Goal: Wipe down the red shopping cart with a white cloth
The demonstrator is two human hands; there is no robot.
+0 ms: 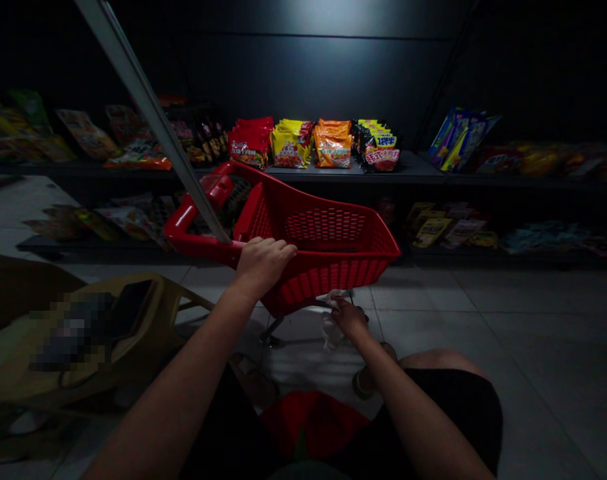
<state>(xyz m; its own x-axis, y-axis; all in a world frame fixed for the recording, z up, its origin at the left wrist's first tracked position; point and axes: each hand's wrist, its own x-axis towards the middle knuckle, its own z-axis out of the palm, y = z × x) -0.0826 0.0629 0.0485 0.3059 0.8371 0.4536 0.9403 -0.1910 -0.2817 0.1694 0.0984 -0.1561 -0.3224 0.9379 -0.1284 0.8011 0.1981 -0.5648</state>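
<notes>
My left hand (263, 267) is closed over the near rim of a red plastic shopping cart basket (328, 273). The cart's looped handle (198, 207) rises toward the shelves at the left. Lower down, my right hand (349, 317) grips a crumpled white cloth (332, 327) against the underside of the cart, near a thin metal support. One of the cart's metal legs and wheels (272, 337) stands on the tiled floor, and the basket hides the other wheels.
Dark shelves hold rows of bright snack packets (313, 143) ahead, with more packets on a lower shelf (448, 227). A metal pole (148, 113) crosses the upper left. At the left stands a yellow plastic chair (133, 327) holding a dark phone-like object. A red cloth (308, 423) lies across my lap.
</notes>
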